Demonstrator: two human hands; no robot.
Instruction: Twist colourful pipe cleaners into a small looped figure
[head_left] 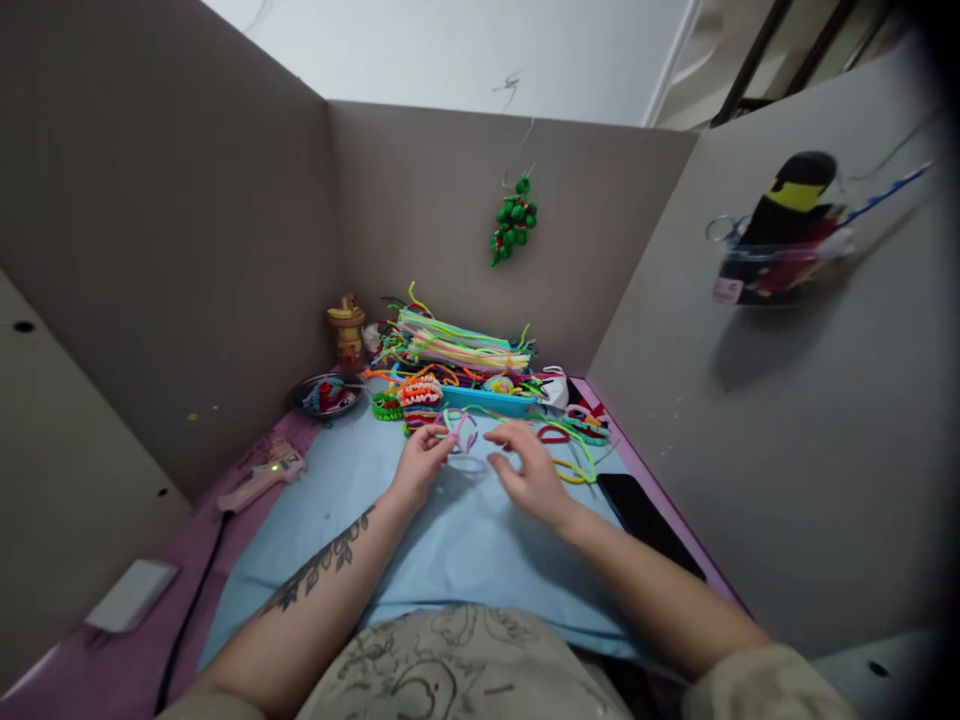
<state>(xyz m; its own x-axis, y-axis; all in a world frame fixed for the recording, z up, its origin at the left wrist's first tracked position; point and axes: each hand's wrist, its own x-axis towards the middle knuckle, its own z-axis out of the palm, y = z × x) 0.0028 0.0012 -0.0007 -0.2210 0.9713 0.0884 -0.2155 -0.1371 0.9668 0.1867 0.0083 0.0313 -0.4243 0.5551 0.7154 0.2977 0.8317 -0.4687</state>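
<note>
My left hand point(420, 464) pinches a small looped shape of purple and pink pipe cleaner point(460, 428) above the blue cloth. Just to its right, my right hand point(531, 478) has thumb and fingers apart with nothing visible between them. A pale purple loop point(469, 465) shows between the two hands, just below the pinched shape. Beyond my right fingers are a red pipe-cleaner loop point(553, 435), a yellow one point(571, 470) and long light green strands point(589, 452).
A blue tray point(495, 402) heaped with pipe cleaners point(465, 345) stands at the back. At left are a metal bowl point(304, 392), a pink glue gun point(262, 482) and its black cord. A black phone point(646, 520) lies right. Grey panels surround the desk; a pouch point(780, 240) hangs right.
</note>
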